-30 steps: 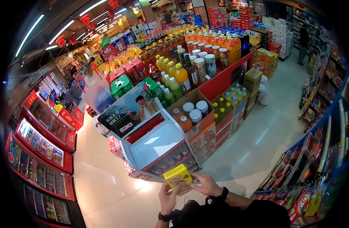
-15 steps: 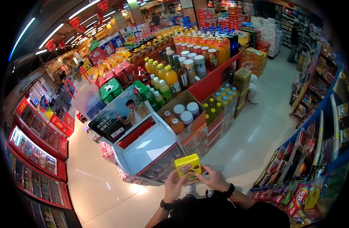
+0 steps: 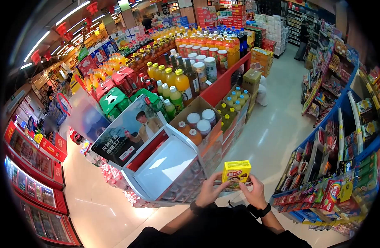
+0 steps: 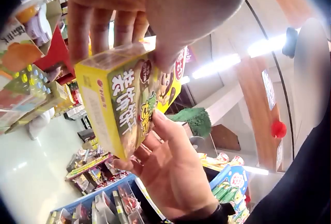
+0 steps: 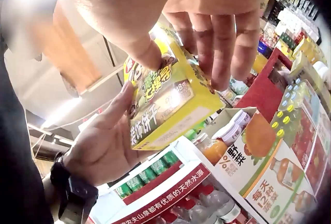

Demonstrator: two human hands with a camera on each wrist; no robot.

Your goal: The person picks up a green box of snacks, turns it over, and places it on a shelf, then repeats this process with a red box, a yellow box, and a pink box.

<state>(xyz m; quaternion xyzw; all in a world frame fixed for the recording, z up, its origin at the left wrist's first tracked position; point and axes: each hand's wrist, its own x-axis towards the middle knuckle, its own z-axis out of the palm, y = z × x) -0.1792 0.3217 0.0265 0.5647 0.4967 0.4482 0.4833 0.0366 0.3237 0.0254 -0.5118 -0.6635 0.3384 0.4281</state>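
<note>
A small yellow biscuit box (image 3: pixel 236 171) with printed pictures is held between both hands in front of the body, upright in the head view. My left hand (image 3: pixel 209 191) grips its left side, thumb on the face towards me. On the opposite side, my right hand (image 3: pixel 254 193) pinches it with thumb and fingers. In the left wrist view the box (image 4: pixel 121 100) shows large Chinese lettering on one face, with the right hand (image 4: pixel 176 167) at its lower edge. From the right wrist, the left hand (image 5: pixel 103 141) appears behind the box (image 5: pixel 173 102).
A white display stand (image 3: pixel 165 163) with bottles below stands just ahead on the left. Behind it are cartons (image 3: pixel 198 128) of jars and rows of juice bottles (image 3: pixel 183 84). Snack shelves (image 3: pixel 343 144) line the right side; red-framed fridges (image 3: pixel 37 184) stand left. A tiled aisle (image 3: pixel 272 120) runs between.
The head view has swung right, so the shop display shifts left. Both hands have moved right in view with the biscuit box, keeping hold and turning its face more squarely to the camera.
</note>
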